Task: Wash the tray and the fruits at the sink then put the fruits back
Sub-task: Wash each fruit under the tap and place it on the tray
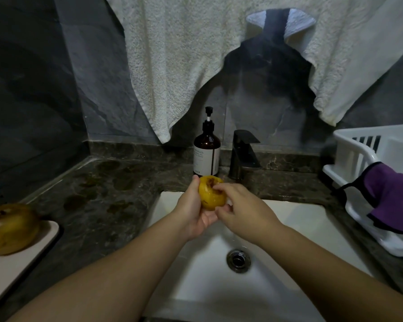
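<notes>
A yellow fruit (pixel 211 194) with brown spots is held over the back of the white sink (pixel 312 219). My left hand (pixel 193 212) cups it from the left and below, thumb up on its side. My right hand (pixel 239 205) lies against its right side, fingers curled onto the top and bottom of the fruit. A second yellow-brown fruit (pixel 8 228) sits on a pale tray (pixel 21 266) at the left edge of the counter.
A black faucet (pixel 243 154) and a brown pump bottle (pixel 207 147) stand behind the sink. A white dish rack (pixel 363 182) with a purple cloth (pixel 391 196) is at the right. White towels (pixel 184 66) hang above. The drain (pixel 239 260) lies mid-basin.
</notes>
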A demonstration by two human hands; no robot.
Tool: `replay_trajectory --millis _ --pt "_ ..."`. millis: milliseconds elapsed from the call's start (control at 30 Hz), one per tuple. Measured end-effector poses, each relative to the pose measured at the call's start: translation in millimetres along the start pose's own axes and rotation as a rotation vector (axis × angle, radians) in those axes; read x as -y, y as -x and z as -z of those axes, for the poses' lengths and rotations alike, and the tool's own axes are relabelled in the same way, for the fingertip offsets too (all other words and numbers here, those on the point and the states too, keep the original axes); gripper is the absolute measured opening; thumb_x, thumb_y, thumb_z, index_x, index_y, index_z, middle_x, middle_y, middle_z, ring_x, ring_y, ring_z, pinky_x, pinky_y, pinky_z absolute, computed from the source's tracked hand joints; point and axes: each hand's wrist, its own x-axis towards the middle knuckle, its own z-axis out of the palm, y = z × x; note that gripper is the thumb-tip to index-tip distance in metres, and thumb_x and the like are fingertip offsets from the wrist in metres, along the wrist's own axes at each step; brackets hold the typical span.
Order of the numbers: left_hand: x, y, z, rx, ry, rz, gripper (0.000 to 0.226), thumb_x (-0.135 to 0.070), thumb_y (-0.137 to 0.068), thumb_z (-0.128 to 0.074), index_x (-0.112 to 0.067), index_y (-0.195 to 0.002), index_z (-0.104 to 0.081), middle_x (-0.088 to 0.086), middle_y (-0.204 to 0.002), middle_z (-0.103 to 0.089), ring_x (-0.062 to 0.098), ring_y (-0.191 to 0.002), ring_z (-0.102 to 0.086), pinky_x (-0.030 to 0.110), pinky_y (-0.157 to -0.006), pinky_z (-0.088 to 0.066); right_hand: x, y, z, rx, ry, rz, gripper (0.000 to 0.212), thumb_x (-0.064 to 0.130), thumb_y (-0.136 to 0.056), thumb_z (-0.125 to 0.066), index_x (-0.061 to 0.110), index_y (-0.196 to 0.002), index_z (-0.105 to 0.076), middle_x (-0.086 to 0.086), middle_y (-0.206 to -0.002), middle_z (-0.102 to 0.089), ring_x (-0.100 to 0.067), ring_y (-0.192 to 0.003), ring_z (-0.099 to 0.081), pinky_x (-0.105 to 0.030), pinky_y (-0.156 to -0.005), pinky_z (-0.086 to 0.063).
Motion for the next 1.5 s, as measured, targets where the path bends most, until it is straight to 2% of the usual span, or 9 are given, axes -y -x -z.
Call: replay_trajectory --millis 267,367,467,633,800,1067,1167,1267,1500 --pt "1 4 -2 0.003 -0.020 0.021 0.072 -0.064 -0.105 -0.039 -0.005 -0.140 -0.060 0.027 -0.125 -0.071 0.038 -0.112 -0.071 0.046 -0.092 -0.059 3 -3 -1 -0.054 0.003 -0.027 0.053 0.046 -0.090 -0.068 0.045 -0.135 -0.040 0.014 -0.144 -0.042 -0.005 -0.100 -0.060 -0.033 -0.085 -0.054" --pt "3 3 -2 0.024 -0.046 0.056 0.068 -0.064 -0.103 -0.043 -0.009 -0.137 -0.062 0.022 -0.125 -0.072 0.035 -0.115 -0.071 0.046 -0.094 -0.059 0 -4 -5 -0.056 -0.096 -0.036 0.076 0.043 -0.084 -0.077 0.040 -0.147 -0.034 0.011 -0.150 -0.034 -0.010 -0.125 -0.049 -0.033 -0.098 -0.049" --pt "2 3 0 0.026 -0.225 0.059 0.065 -0.067 -0.097 -0.052 -0.014 -0.132 -0.065 0.011 -0.117 -0.076 0.026 -0.093 -0.077 0.045 -0.087 -0.060 -4 -7 -2 -0.108 -0.203 -0.132 0.071 0.044 -0.082 -0.078 0.046 -0.142 -0.041 0.014 -0.132 -0.037 -0.006 -0.115 -0.047 -0.027 -0.091 -0.045" --pt "4 2 -2 0.018 -0.336 -0.049 0.050 -0.057 -0.095 -0.061 -0.024 -0.133 -0.063 0.008 -0.127 -0.071 0.030 -0.100 -0.077 0.037 -0.070 -0.062 -8 -12 4 -0.052 -0.731 -0.354 0.027 0.049 -0.095 -0.061 0.035 -0.117 -0.057 -0.002 -0.117 -0.063 -0.011 -0.094 -0.060 -0.026 -0.071 -0.045" --pt "8 3 -3 0.081 -0.387 0.050 0.063 -0.058 -0.091 -0.066 -0.012 -0.135 -0.063 0.021 -0.115 -0.076 0.031 -0.093 -0.079 0.030 -0.064 -0.064 -8 -13 5 0.129 -0.759 -0.612 0.058 0.073 -0.097 -0.034 0.026 -0.108 -0.067 -0.004 -0.090 -0.069 -0.019 -0.079 -0.060 -0.033 -0.068 -0.044" --pt "11 -4 -7 0.031 -0.238 0.020 0.065 -0.064 -0.094 -0.059 -0.014 -0.135 -0.061 0.023 -0.112 -0.076 0.036 -0.092 -0.078 0.038 -0.063 -0.063 -6 -13 -1 -0.013 -0.637 -0.372 0.055 0.056 -0.094 -0.062 0.030 -0.140 -0.047 -0.003 -0.123 -0.061 -0.023 -0.102 -0.066 -0.027 -0.065 -0.047" --pt "8 -5 -5 0.016 -0.192 0.025 0.061 -0.062 -0.098 -0.055 -0.012 -0.134 -0.061 0.025 -0.107 -0.077 0.038 -0.089 -0.078 0.037 -0.061 -0.063 -10 -10 2 0.056 -0.777 -0.329 0.046 0.038 -0.100 -0.061 0.041 -0.143 -0.043 0.000 -0.120 -0.061 -0.016 -0.087 -0.066 -0.028 -0.062 -0.052" --pt "11 -2 -8 0.013 -0.222 0.031 0.056 -0.059 -0.102 -0.052 -0.013 -0.131 -0.061 0.024 -0.099 -0.078 0.037 -0.083 -0.079 0.036 -0.059 -0.063 -9 -10 -1 0.042 -0.795 -0.411 0.044 0.051 -0.099 -0.057 0.040 -0.140 -0.047 -0.001 -0.109 -0.065 -0.015 -0.072 -0.064 -0.029 -0.054 -0.048" --pt "6 1 -8 0.006 -0.212 0.021 0.057 -0.058 -0.104 -0.047 -0.013 -0.137 -0.059 0.027 -0.110 -0.075 0.036 -0.087 -0.079 0.036 -0.061 -0.064 -12 -9 3 0.082 -0.901 -0.383 0.049 0.037 -0.098 -0.065 0.046 -0.142 -0.045 -0.003 -0.113 -0.064 -0.014 -0.073 -0.064 -0.027 -0.054 -0.048"
